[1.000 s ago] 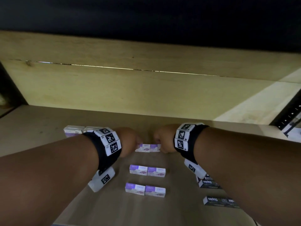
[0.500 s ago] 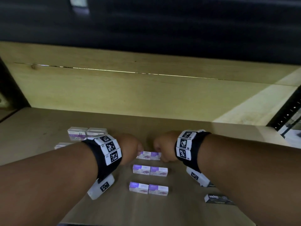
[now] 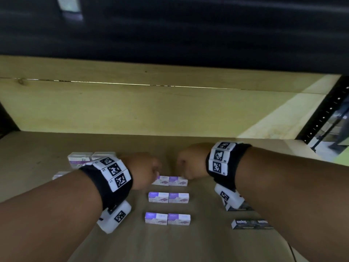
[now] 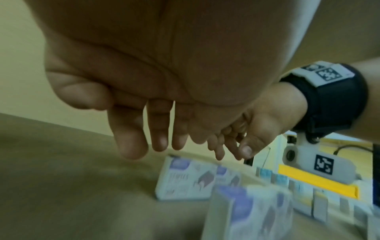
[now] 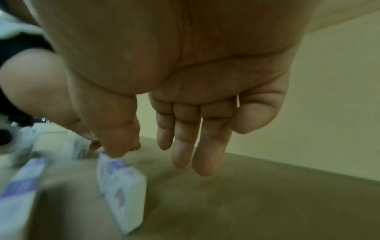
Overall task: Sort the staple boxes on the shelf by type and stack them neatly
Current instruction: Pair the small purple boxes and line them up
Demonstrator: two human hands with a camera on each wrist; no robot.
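1. Shelf [image 3: 56, 148]: pale wooden board with a wooden back wall; boxes lying on it in groups.
2. Purple-and-white staple boxes, centre: three rows of two, each pair end to end and touching. Far pair [image 3: 170, 180], middle pair [image 3: 168, 197], near pair [image 3: 167, 218]. Rows apart from one another, roughly lined up front to back.
3. More purple boxes [image 3: 90, 157] at back left, partly hidden behind the left wrist; one further box edge [image 3: 59, 174] just showing beside the forearm.
4. Black staple boxes [image 3: 251, 223] at front right, "Staples" printed on the side; another dark box [image 3: 243, 207] mostly hidden under the right wrist camera.
5. Left hand [image 3: 145, 169] at the left end of the far pair. Fingers [image 4: 131, 142] pointing down, straight and loosely spread, tips just above the box; nothing gripped.
6. Right hand [image 3: 190, 163] at the right end of the same pair. Fingers [image 5: 207, 146] extended downward, relaxed; thumb [image 5: 117, 142] down at the corner of the box, contact uncertain owing to blur. Nothing gripped.
7. Both hands well apart from the middle and near pairs.
8. Marker bands on both wrists; wrist views blurred.
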